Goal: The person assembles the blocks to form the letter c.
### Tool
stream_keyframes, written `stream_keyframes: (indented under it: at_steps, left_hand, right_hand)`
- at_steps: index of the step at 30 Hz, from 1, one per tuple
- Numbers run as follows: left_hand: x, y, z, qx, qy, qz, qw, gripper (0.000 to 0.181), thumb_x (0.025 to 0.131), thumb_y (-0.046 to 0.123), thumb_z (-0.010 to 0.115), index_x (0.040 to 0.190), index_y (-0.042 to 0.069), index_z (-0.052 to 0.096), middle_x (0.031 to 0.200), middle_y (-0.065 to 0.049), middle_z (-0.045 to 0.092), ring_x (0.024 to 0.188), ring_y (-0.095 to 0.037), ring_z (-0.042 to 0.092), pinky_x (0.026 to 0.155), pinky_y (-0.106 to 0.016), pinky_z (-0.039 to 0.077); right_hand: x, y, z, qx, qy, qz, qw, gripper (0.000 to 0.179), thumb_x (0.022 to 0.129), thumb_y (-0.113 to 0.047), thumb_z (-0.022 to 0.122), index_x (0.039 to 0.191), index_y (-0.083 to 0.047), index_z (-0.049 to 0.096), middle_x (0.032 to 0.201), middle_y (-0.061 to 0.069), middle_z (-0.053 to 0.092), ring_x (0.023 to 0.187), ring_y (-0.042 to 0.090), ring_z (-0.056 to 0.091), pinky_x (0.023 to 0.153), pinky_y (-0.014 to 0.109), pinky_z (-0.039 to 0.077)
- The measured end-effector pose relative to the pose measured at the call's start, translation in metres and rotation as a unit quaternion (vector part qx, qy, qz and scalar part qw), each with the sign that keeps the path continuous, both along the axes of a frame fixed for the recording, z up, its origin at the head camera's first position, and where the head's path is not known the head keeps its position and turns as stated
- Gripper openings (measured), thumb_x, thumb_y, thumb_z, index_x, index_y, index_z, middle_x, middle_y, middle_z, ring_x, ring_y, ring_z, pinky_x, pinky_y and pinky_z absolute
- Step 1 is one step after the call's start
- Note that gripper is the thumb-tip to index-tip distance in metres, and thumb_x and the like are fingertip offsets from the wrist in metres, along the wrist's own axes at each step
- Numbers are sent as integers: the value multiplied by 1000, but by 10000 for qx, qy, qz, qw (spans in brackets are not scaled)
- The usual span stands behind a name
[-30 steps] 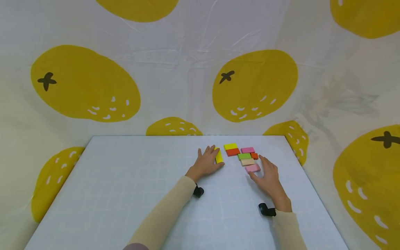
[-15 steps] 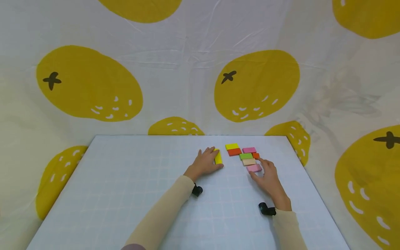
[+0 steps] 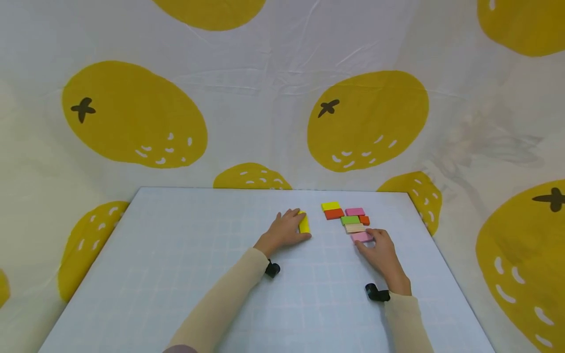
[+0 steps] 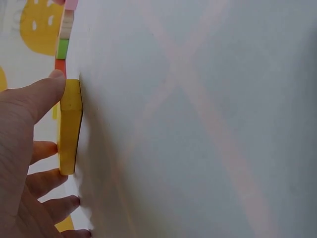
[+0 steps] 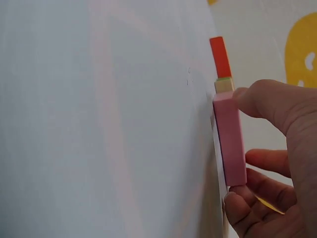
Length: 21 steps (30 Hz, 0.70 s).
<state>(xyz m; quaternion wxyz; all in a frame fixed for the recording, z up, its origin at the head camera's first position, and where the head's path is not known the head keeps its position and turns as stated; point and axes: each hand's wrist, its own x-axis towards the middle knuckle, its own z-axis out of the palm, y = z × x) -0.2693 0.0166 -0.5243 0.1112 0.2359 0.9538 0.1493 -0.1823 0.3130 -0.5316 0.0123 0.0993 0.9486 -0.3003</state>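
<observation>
In the head view my left hand (image 3: 284,230) spans a yellow block (image 3: 304,224) lying on the table, thumb at its near end and fingers at its far end. The left wrist view shows the thumb on one end of this yellow block (image 4: 70,124). My right hand (image 3: 381,250) pinches the nearest pink block (image 3: 361,238) of a cluster, thumb on its left end and index finger at its right. Up close, that pink block (image 5: 230,139) looks flat on the table. Directly behind it lie a natural-wood block (image 3: 354,228) and a green block (image 3: 350,220).
A small orange block (image 3: 364,220) and another pink block (image 3: 355,212) lie behind the green one. To their left, a yellow block (image 3: 330,206) touches a red-orange block (image 3: 334,214). The white table (image 3: 176,274) ends at a fruit-print cloth (image 3: 256,117).
My left hand has slid the yellow block slightly left, away from the others. My right fingers have drawn in from a wider spread onto the near pink block. The head view has shifted a little.
</observation>
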Motion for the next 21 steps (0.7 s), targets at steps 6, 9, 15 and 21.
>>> stream_keyframes:
  at_steps: [6,9,15,21]
  left_hand:
    - [4,-7,0,-44,76,-51,9999,79,95,62,62,158,18,43,165,-8,38,153,-31,36,122,-62,29]
    - [5,-11,0,-126,169,-94,9997,80,94,63,62,157,17,44,164,-9,39,151,-29,38,122,-59,32]
    - [10,-18,2,-251,293,-192,9991,80,95,64,62,157,16,45,162,-10,42,150,-27,40,120,-54,36]
    - [12,-27,6,-345,388,-179,9985,79,94,63,63,155,15,47,160,-11,45,147,-28,45,117,-51,42]
  right_hand:
    - [0,-1,-2,33,-30,14,10000,72,96,-38,71,148,5,48,146,30,43,135,47,43,110,62,44]
    - [1,-2,-2,51,-29,41,10000,72,96,-39,71,148,6,48,145,30,44,133,47,44,110,62,45]
    - [6,-4,0,3,86,172,9998,71,96,-38,71,147,7,49,146,30,44,133,48,44,112,63,42]
    - [9,-9,0,-31,146,275,9995,71,96,-38,71,147,7,49,145,30,45,130,46,47,110,61,44]
